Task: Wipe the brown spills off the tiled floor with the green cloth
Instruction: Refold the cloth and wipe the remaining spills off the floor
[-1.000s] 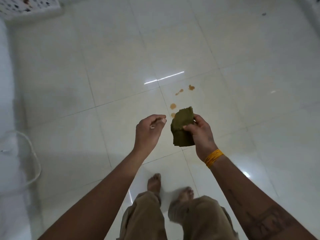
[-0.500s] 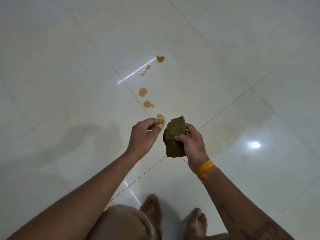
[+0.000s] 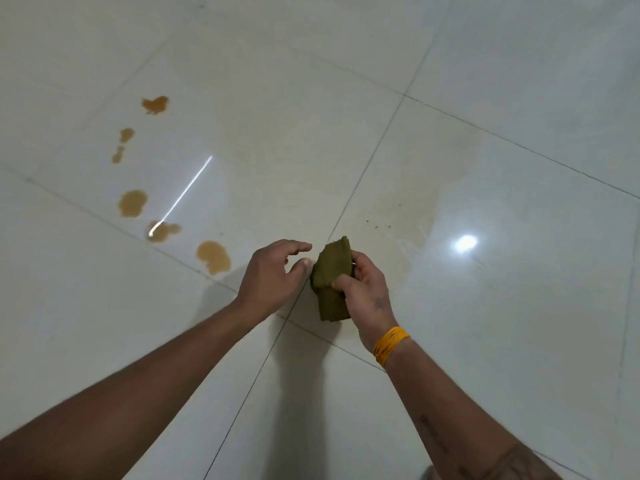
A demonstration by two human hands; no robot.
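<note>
My right hand (image 3: 367,292) grips a folded olive-green cloth (image 3: 330,271), held just above the glossy white tiled floor (image 3: 485,341). My left hand (image 3: 273,275) hovers beside the cloth with fingers spread and holds nothing. Several brown spills run in a line to the left: the nearest blob (image 3: 213,256) lies just left of my left hand, then a puddle (image 3: 162,231), a round spot (image 3: 132,202), two small drops (image 3: 123,143) and the farthest splash (image 3: 155,105).
A faint yellowish smear with tiny dark specks (image 3: 398,216) marks the tile right of the cloth. Lamp glare shows as a bright streak (image 3: 188,192) and a round spot (image 3: 465,243). Dark grout lines cross the floor.
The view has dropped much closer to the floor and my feet have left the frame. The spills have shifted to the left. My left hand's fingers have spread apart.
</note>
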